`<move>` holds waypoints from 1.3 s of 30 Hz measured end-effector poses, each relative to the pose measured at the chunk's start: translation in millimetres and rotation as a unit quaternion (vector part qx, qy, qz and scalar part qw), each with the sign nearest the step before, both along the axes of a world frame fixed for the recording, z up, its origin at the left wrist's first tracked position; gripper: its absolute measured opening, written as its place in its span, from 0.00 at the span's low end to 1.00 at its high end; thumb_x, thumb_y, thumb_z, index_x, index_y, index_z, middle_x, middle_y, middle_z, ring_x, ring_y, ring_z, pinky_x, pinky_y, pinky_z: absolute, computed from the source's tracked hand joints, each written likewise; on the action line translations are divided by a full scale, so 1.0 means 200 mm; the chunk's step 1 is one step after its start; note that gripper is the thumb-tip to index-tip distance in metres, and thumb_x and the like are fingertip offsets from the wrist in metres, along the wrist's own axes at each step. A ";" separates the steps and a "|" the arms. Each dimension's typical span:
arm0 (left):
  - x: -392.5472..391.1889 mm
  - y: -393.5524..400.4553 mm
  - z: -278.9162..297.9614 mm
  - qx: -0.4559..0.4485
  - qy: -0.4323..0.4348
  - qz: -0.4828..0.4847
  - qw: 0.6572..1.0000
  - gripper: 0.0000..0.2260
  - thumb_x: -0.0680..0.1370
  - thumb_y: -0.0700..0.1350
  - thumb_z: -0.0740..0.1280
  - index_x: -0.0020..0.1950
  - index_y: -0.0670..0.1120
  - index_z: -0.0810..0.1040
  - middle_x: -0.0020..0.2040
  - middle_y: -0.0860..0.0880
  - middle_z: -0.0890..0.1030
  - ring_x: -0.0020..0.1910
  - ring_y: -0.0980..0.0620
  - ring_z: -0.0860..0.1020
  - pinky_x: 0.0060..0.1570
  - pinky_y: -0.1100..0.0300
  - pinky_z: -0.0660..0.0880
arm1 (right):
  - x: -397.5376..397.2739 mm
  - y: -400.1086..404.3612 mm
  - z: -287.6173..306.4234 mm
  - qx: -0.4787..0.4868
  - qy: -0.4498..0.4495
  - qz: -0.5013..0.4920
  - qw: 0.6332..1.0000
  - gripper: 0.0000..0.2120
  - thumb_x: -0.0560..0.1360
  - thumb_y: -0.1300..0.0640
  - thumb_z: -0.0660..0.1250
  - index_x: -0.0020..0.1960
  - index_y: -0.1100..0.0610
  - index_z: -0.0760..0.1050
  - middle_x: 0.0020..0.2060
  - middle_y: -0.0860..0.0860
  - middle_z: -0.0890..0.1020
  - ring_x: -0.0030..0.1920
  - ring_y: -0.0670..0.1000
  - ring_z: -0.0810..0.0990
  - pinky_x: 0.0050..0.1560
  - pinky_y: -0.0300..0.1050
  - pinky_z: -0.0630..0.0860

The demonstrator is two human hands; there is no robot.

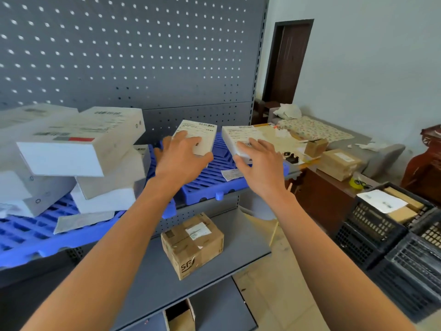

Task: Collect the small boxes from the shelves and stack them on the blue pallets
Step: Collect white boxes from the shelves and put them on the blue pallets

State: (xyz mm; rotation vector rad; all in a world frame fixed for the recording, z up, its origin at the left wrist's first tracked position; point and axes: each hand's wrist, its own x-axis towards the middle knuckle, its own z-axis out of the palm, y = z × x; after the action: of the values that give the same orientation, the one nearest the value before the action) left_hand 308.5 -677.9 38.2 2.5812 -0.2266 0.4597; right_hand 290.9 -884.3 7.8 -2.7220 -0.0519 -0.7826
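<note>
Two white boxes are steadied w/ spread, flat hands, left & right, nothing gripped; prob. being squared side by side on the pallet.

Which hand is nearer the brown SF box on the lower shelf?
Left. The left hand is almost directly above the SF box; the right hand is above and further right.

Both hands, left and right, outstretched, fingers spread, palms down.
</note>
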 end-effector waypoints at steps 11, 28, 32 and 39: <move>0.12 -0.06 -0.09 0.037 0.053 0.049 0.997 0.30 0.76 0.65 0.65 0.75 0.54 0.71 0.78 0.48 0.64 0.76 0.41 0.60 0.72 0.36 0.61 | 0.22 -0.12 0.00 -0.003 0.031 0.064 0.997 0.21 0.81 0.42 0.61 0.72 0.45 0.72 0.73 0.51 0.72 0.75 0.56 0.63 0.70 0.60 0.65; -0.03 -0.22 -0.08 0.130 0.010 0.107 0.986 0.23 0.83 0.61 0.56 0.75 0.53 0.69 0.78 0.48 0.65 0.78 0.44 0.59 0.70 0.35 0.61 | 0.17 -0.21 0.01 -0.016 0.079 0.158 0.984 0.27 0.81 0.39 0.58 0.77 0.48 0.63 0.78 0.51 0.63 0.79 0.56 0.56 0.73 0.67 0.60; -0.16 -0.25 -0.07 0.115 -0.024 0.108 0.987 0.20 0.82 0.57 0.62 0.71 0.51 0.74 0.73 0.49 0.72 0.72 0.44 0.67 0.66 0.39 0.68 | 0.08 -0.23 0.04 -0.017 0.061 0.182 0.981 0.26 0.81 0.40 0.59 0.76 0.49 0.66 0.76 0.50 0.67 0.77 0.54 0.61 0.70 0.61 0.64; -0.44 -0.26 -0.06 0.094 -0.036 0.137 0.985 0.15 0.81 0.54 0.65 0.66 0.51 0.80 0.66 0.49 0.79 0.61 0.46 0.77 0.52 0.48 0.78 | -0.13 -0.17 0.04 0.028 0.050 0.267 0.962 0.19 0.82 0.48 0.62 0.70 0.53 0.74 0.66 0.49 0.78 0.67 0.54 0.72 0.62 0.57 0.73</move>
State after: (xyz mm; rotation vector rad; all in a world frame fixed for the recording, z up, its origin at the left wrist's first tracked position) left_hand 220.4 -730.1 26.0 2.7962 0.0662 0.6605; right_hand 265.0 -918.7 15.4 -2.5010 -0.6952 -0.4770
